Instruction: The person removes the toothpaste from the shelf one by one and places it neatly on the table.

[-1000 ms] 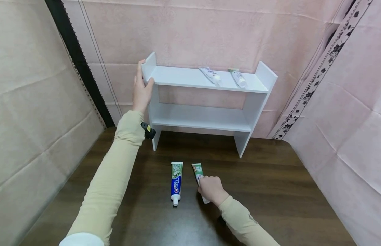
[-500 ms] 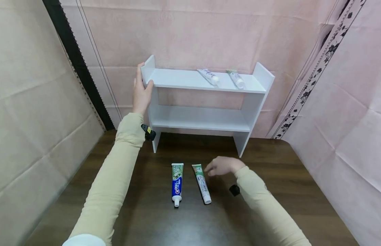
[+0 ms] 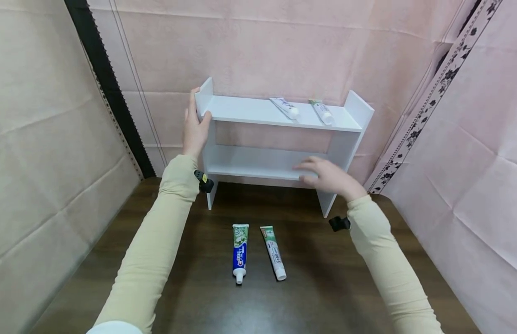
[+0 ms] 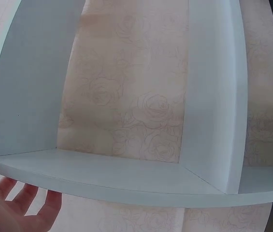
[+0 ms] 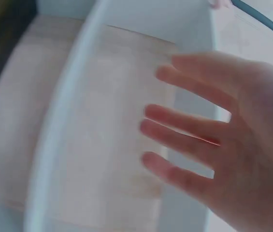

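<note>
A white two-tier shelf stands against the back wall. My left hand holds its left side panel near the top, thumb at the front edge. In the left wrist view the fingers lie along the panel's outer face. My right hand is in front of the lower tier's right part, fingers spread and holding nothing. The right wrist view shows these loose fingers before the shelf. Two toothpaste tubes lie on the table: a blue and green one and a green and white one.
Two more pale tubes, one at left and one at right, lie on the top tier. Cloth-covered walls enclose the dark wooden table at the left, back and right.
My right hand has let go of the green and white toothpaste tube, leaving it on the table, and has risen right and forward to the shelf. The left hand keeps its hold.
</note>
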A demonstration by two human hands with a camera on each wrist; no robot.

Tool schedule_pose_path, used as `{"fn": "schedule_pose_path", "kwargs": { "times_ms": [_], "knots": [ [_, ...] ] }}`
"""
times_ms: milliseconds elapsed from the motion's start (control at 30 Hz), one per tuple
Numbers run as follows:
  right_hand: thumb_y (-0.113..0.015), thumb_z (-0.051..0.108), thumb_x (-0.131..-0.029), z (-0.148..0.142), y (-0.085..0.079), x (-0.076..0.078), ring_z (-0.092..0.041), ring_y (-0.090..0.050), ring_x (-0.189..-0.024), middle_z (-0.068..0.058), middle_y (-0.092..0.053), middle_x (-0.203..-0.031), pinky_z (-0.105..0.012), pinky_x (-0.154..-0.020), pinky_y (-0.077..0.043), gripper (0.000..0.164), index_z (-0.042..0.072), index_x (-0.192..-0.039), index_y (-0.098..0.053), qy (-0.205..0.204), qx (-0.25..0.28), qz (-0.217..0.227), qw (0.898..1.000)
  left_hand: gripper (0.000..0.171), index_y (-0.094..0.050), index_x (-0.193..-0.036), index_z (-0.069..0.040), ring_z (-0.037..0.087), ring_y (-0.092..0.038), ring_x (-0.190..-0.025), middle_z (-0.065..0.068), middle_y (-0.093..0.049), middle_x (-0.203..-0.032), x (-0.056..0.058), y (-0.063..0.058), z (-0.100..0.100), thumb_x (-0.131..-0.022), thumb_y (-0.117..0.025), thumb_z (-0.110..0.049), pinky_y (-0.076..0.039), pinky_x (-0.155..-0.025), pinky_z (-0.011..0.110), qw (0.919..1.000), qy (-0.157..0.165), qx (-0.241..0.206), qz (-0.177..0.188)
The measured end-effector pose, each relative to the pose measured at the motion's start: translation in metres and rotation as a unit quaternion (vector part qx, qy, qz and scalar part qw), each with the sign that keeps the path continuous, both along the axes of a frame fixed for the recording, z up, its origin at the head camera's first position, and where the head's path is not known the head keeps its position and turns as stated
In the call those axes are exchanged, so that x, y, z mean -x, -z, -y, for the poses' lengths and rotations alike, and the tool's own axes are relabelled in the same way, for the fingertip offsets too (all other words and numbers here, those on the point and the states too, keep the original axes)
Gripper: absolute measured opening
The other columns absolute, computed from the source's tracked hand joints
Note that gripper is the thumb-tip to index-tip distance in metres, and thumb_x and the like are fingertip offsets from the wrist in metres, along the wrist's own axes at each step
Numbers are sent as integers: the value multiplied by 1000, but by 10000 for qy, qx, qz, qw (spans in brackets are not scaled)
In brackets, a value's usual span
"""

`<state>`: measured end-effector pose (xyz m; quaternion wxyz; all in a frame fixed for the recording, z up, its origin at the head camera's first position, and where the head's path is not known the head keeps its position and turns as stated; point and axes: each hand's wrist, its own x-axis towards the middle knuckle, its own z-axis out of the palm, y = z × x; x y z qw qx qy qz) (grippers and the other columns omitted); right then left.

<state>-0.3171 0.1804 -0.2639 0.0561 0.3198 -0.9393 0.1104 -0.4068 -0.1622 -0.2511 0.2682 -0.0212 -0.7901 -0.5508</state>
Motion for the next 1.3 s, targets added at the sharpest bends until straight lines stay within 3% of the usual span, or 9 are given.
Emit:
{"fn": "schedule_pose_path", "kwargs": {
  "times_ms": [100,233,433,733,900,1100,1300],
  "knots": [
    [-58,18,-95,7,-25,3,-37,-54,-121,-18,-55,-133,-54,-102,-42,40,7,-133,-57,403,507,-659,9957,60,-19,-145,-57,24,-48,-117,10,-37,-148,1,-1,0,-97,-43,-28,-45,-90,42,10000,25,16,-17],
    [-58,18,-93,23,-48,12,-35,-56,-112,-16,-55,-132,-53,-90,-47,48,13,-140,-50,811,1034,-1402,9814,61,-20,-145,-56,25,-47,-117,11,-37,-147,0,-2,1,-97,-44,-28,-44,-89,41,10000,63,-26,-14],
    [-55,22,-94,43,-62,42,-37,-49,-124,-18,-47,-139,-56,-96,-43,63,19,-152,-30,1297,1285,-1744,9676,60,-18,-145,-56,26,-48,-116,12,-36,-147,-2,-3,2,-98,-43,-28,-44,-90,43,10000,71,53,-20],
    [-46,36,-98,52,-57,79,-37,-39,-136,-19,-42,-148,-54,-110,-29,68,19,-156,-17,1799,1067,-1471,9667,61,-20,-146,-54,28,-49,-115,13,-37,-145,-1,6,-4,-98,-46,-27,-45,-91,45,10000,45,15,-6],
    [-36,37,-101,50,-39,81,-35,-39,-137,-17,-45,-148,-52,-109,-25,58,9,-152,-29,1947,1093,-1350,9654,62,-21,-147,-52,28,-49,-115,14,-38,-144,0,11,-8,-97,-47,-26,-46,-90,45,10000,78,-24,-2],
    [-39,31,-101,54,-33,76,-33,-49,-121,-17,-59,-128,-48,-100,-33,44,6,-135,-49,1824,1186,-1930,9568,62,-21,-145,-55,25,-48,-112,13,-38,-143,0,9,-5,-97,-45,-25,-44,-87,40,9999,63,-76,-85],
    [-43,35,-100,57,-34,76,-31,-47,-102,-15,-56,-109,-44,-90,-34,35,7,-117,-55,1670,1244,-2475,9463,61,-21,-146,-53,23,-45,-113,13,-38,-143,2,2,-1,-98,-44,-23,-43,-89,38,9997,54,-79,-218]
  ]
}}
